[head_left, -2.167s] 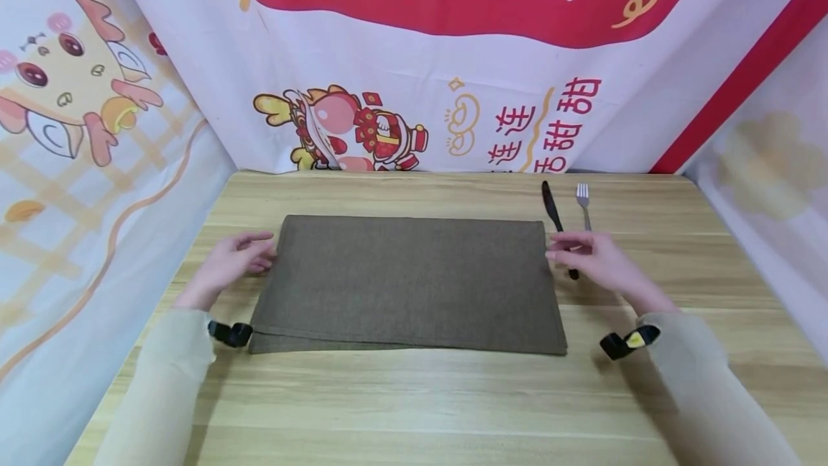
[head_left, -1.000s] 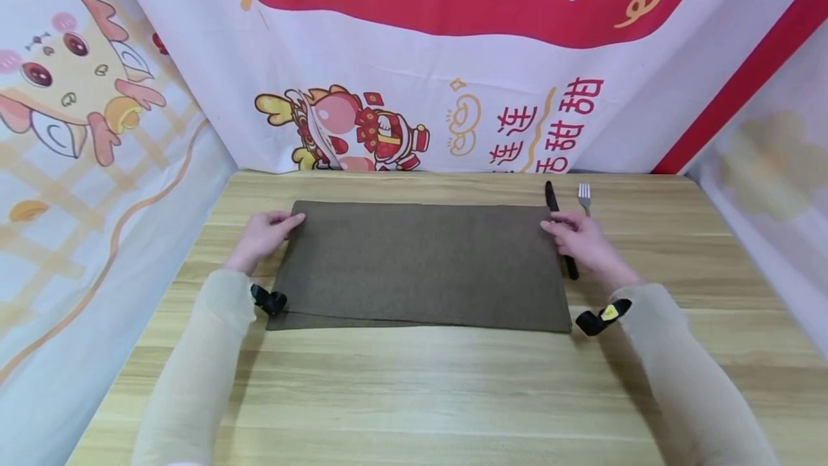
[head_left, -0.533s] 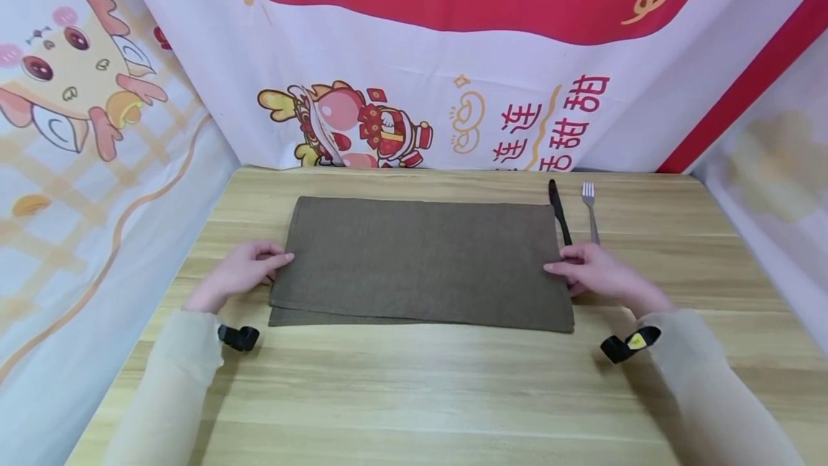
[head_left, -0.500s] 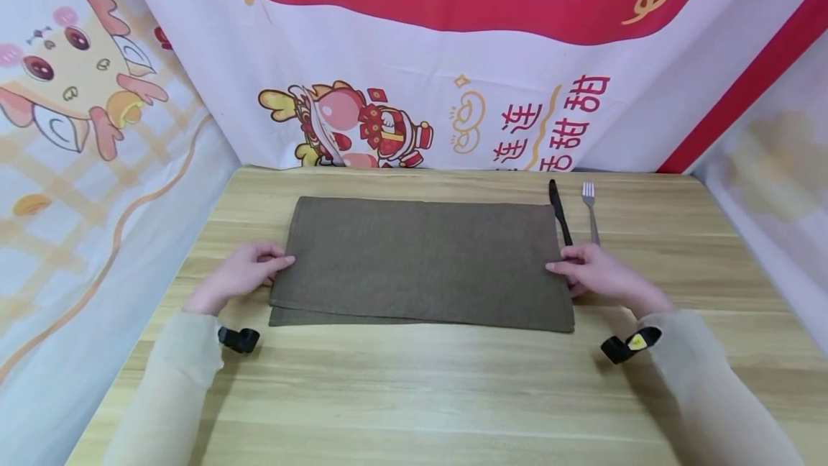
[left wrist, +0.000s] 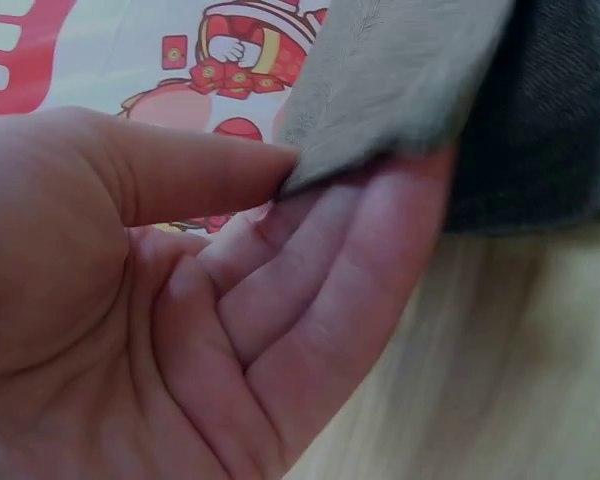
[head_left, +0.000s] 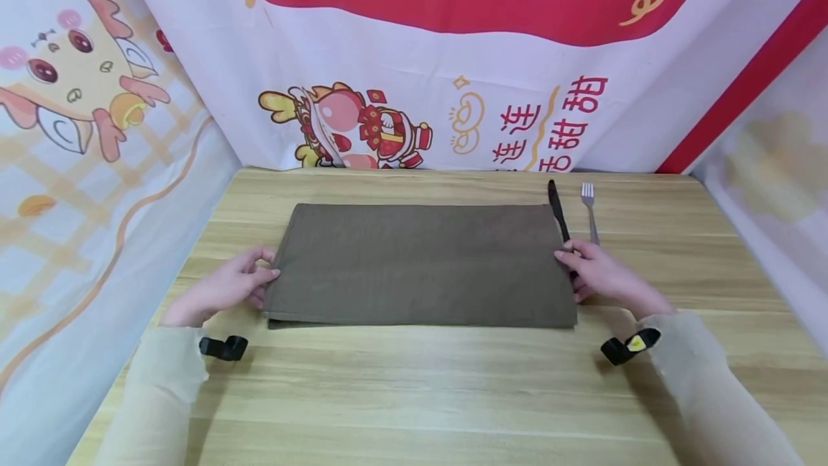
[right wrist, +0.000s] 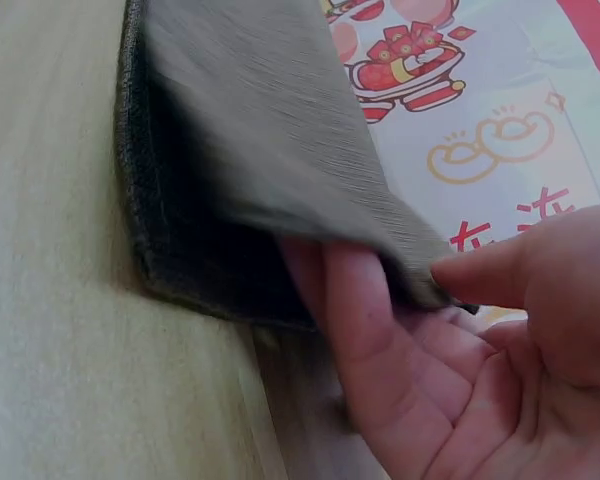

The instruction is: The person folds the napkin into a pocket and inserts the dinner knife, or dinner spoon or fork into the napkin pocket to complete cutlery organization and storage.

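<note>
A folded brown-grey cloth [head_left: 420, 265] lies lengthwise on the wooden table in the head view, a sliver of its lower layer showing at the front left. At its left edge my left hand [head_left: 226, 286] pinches the upper layer between thumb and fingers. My right hand [head_left: 604, 275] does the same at the right edge. Both wrist views show the upper layer of the cloth [left wrist: 400, 80] raised at the edges, fingertips tucked beneath it and a dark gap above the lower layer [right wrist: 200, 270].
Just beyond the cloth's right edge lies a black knife [head_left: 556, 203], partly covered by my right hand. A metal fork [head_left: 589, 207] lies to the right of the knife. Printed cloth hangings [head_left: 414, 56] stand at the table's back and sides.
My hands first slid the cloth away from me, then came back to the middle of its short edges. The upper layer now covers more of the front edge of the lower layer.
</note>
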`<move>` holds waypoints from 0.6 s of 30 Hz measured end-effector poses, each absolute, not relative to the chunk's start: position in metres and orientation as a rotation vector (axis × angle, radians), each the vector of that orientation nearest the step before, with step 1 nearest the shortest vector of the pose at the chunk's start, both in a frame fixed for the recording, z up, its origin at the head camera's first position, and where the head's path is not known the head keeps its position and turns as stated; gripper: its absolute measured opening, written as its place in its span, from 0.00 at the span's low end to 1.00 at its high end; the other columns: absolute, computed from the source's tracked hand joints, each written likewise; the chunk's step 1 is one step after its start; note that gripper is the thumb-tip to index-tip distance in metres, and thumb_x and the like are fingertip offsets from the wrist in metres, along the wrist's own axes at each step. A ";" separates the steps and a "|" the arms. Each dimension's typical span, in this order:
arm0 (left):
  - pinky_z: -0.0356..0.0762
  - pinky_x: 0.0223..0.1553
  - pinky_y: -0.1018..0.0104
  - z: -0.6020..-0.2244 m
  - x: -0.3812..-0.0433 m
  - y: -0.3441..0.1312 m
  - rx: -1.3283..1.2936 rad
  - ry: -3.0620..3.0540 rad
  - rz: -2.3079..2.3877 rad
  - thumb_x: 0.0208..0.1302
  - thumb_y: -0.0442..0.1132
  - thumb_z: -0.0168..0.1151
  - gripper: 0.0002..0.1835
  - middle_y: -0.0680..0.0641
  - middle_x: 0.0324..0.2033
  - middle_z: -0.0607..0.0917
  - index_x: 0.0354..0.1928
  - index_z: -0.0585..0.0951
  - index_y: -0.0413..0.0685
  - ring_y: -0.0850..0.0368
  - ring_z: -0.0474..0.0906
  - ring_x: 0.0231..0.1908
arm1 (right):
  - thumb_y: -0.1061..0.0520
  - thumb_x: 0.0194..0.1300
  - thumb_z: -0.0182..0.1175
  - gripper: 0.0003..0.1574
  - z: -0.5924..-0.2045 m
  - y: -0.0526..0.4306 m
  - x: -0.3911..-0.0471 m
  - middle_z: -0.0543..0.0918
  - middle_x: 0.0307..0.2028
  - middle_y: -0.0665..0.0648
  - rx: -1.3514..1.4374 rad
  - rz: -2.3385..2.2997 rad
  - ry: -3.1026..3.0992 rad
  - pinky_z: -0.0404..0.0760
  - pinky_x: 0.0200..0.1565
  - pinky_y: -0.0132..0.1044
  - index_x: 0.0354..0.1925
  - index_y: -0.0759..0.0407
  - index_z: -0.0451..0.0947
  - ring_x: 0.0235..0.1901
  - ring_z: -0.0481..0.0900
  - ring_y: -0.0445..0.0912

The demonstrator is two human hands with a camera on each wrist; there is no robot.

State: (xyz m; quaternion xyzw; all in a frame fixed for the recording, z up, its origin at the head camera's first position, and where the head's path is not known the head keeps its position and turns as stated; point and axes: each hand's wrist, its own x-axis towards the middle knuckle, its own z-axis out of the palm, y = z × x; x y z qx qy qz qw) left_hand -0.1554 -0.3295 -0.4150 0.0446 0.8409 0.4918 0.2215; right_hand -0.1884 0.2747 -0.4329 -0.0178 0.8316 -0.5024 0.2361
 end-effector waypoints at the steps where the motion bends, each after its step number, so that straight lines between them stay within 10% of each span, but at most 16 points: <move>1: 0.85 0.32 0.56 -0.416 -0.154 -0.329 0.113 2.317 1.349 0.76 0.33 0.55 0.16 0.44 0.28 0.78 0.56 0.63 0.32 0.51 0.78 0.27 | 0.51 0.81 0.51 0.21 -0.433 0.274 -0.188 0.78 0.36 0.62 -0.044 -1.379 2.274 0.86 0.29 0.46 0.54 0.69 0.62 0.26 0.80 0.50; 18: 0.86 0.31 0.58 -0.420 -0.147 -0.338 0.155 2.314 1.267 0.63 0.32 0.71 0.25 0.43 0.29 0.84 0.54 0.69 0.26 0.48 0.84 0.27 | 0.60 0.68 0.68 0.32 -0.439 0.270 -0.183 0.82 0.33 0.60 -0.128 -1.301 2.544 0.85 0.27 0.42 0.61 0.73 0.65 0.26 0.78 0.48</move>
